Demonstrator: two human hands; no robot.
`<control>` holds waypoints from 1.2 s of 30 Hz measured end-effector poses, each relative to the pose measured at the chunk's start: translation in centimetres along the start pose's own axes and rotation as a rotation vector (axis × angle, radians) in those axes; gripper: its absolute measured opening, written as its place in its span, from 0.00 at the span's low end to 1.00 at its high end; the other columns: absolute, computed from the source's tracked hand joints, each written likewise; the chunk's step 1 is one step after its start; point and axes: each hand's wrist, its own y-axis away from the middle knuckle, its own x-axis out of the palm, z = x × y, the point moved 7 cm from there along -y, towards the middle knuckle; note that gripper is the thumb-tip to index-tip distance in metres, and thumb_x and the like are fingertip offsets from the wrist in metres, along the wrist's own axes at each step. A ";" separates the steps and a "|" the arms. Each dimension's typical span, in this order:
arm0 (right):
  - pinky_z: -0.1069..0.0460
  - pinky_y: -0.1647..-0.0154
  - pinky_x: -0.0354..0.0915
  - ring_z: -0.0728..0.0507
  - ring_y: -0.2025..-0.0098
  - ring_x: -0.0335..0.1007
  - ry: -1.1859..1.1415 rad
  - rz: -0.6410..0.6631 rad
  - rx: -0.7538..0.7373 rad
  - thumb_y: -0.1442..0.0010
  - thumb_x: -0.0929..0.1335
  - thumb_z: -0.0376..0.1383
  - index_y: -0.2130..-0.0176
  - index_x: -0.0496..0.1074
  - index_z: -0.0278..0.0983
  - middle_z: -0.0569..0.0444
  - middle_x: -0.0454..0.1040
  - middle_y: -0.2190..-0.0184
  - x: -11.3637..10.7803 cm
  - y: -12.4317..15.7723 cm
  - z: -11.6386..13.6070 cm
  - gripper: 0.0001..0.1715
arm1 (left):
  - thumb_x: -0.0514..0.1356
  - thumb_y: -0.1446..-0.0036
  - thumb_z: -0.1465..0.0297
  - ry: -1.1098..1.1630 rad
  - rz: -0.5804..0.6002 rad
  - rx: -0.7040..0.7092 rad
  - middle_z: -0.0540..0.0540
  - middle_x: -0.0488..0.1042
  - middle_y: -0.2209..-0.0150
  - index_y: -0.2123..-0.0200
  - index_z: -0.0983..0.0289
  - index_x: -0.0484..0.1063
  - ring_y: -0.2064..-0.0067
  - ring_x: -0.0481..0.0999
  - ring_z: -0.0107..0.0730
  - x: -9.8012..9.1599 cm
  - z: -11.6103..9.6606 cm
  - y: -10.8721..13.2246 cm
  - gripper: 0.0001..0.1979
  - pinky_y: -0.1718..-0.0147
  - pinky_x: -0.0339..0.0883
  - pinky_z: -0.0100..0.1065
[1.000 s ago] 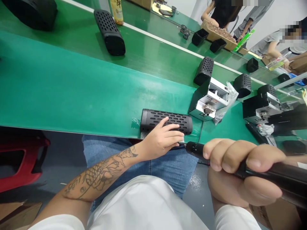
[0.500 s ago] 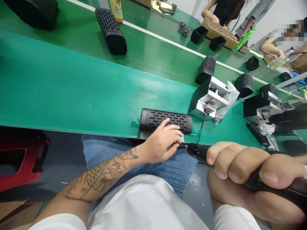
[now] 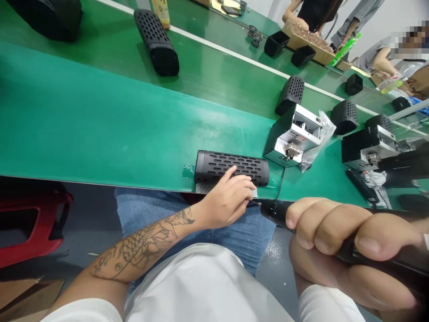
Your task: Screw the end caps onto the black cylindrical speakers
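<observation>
At the left, a red stool (image 3: 47, 223) stands below the green table (image 3: 83, 120). Farther back lies one black case full of holes (image 3: 152, 33). Next comes the near black case (image 3: 231, 161), lying long-ways by the table's front edge, on a pale pad (image 3: 203, 188). The left hand (image 3: 228, 201) rests on its front side, one finger out over the holes. (I can't tell if the thumb and other fingers pinch anything.) Just beside those fingers is the thin tip of a black screwdriver (image 3: 273, 212). If the tip slips, I think it could poke a finger or scratch the case. If the left hand pushes too lightly, the case might slide. Then a thin cord (image 3: 281, 179) runs by the silver machine (image 3: 291, 138); a bump could snag it. Last, the right hand (image 3: 335, 232) squeezes the screwdriver tightly.
</observation>
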 end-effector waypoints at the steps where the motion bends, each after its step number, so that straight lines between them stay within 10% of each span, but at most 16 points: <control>1: 0.39 0.68 0.82 0.43 0.82 0.69 0.006 0.017 -0.012 0.27 0.87 0.60 0.56 0.82 0.54 0.65 0.76 0.77 0.2 -0.3 0.2 0.21 | 0.61 0.19 0.78 -0.023 -0.012 0.014 0.64 0.92 0.35 0.41 0.58 0.79 0.23 0.89 0.52 -0.3 0.1 0.0 0.13 0.07 0.62 0.73; 12: 0.47 0.77 0.75 0.47 0.83 0.68 -0.014 -0.162 -0.156 0.29 0.89 0.49 0.60 0.84 0.47 0.64 0.76 0.76 -1.6 -5.3 -4.7 0.19 | 0.72 0.34 0.66 -0.346 -0.053 -0.213 0.67 0.88 0.27 0.35 0.56 0.87 0.20 0.83 0.77 -7.3 6.0 1.0 0.24 0.09 0.52 0.92; 24: 0.50 0.79 0.75 0.49 0.85 0.66 -0.007 -0.115 -0.093 0.29 0.89 0.48 0.66 0.74 0.45 0.66 0.73 0.79 -1.1 -6.7 -6.9 0.29 | 0.71 0.33 0.67 -0.228 -0.111 -0.173 0.69 0.85 0.29 0.34 0.56 0.83 0.28 0.85 0.68 -6.8 7.2 2.0 0.25 0.21 0.78 0.75; 36: 0.51 0.79 0.72 0.51 0.86 0.60 -0.071 -0.033 0.009 0.34 0.91 0.48 0.69 0.68 0.44 0.68 0.69 0.82 -1.2 -6.7 -8.1 0.35 | 0.72 0.34 0.67 -0.236 -0.075 -0.190 0.69 0.84 0.28 0.35 0.55 0.83 0.26 0.82 0.71 -6.5 7.6 2.2 0.25 0.21 0.77 0.78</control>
